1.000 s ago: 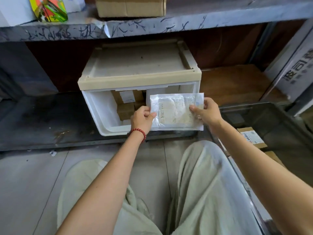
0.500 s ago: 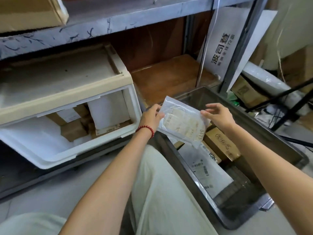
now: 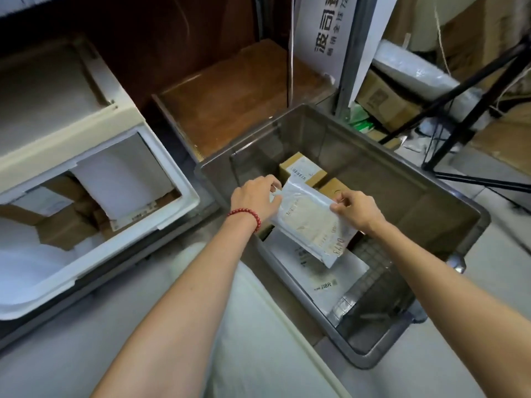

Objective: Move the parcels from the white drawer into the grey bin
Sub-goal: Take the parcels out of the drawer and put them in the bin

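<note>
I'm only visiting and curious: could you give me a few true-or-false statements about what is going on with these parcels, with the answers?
1. Both the left hand and the right hand grip the white plastic parcel above the grey bin. True.
2. The grey bin has nothing in it. False: a brown box and a flat white parcel lie inside.
3. Cardboard boxes sit in the white drawer. True.
4. The red bead bracelet is on the right wrist. False: it is on the left wrist.
</note>
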The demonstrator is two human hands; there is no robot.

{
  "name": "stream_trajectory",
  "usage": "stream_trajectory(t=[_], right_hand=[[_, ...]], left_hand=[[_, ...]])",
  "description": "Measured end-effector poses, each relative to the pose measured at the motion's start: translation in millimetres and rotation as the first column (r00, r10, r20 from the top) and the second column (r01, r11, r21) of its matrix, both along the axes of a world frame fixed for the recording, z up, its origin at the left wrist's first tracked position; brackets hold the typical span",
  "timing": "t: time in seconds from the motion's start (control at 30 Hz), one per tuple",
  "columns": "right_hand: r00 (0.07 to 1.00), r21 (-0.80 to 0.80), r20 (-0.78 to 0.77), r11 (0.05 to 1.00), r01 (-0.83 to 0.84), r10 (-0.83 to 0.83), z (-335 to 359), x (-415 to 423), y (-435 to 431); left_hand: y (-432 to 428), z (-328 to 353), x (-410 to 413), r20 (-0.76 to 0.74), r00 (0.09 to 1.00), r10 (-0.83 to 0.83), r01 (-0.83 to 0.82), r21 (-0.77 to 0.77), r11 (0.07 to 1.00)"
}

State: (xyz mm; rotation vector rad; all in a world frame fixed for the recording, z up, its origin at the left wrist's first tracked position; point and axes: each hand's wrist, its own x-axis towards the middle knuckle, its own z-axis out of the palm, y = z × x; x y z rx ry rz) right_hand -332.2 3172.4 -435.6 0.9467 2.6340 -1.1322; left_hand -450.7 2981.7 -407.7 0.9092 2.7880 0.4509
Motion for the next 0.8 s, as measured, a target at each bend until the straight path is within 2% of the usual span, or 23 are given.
stream_trajectory(t=[0.17,0.33,0.5,0.67,0.8], right_hand=[[0.989,0.005,0.149,1.0,-0.014,0.013,-22,-5,-11],[0.982,0.038,0.172,0.995,-0.09,0.082,-18,-19,-27],[0.985,0.106,0.06,0.98,-0.168,0.162,5,-44,-63],[0.944,0.15,-0.117,0.945,-0.291,0.309,30,-70,-115],[0.904,0.137,-0.199,0.924,-0.358,0.379,49,-87,-164]], left_hand=[[-9,-7,-14,-0.131,0.991,0.003,-0.013,-0.076,0.997],[-34,1,-28,-0.112,0.993,0.041,-0.049,-0.072,0.996],[-73,19,-34,-0.164,0.98,0.112,-0.117,-0.027,0.993],[-137,45,-30,-0.036,0.95,0.31,-0.308,0.044,0.95],[-208,60,-23,-0.067,0.893,0.446,-0.444,0.031,0.895]])
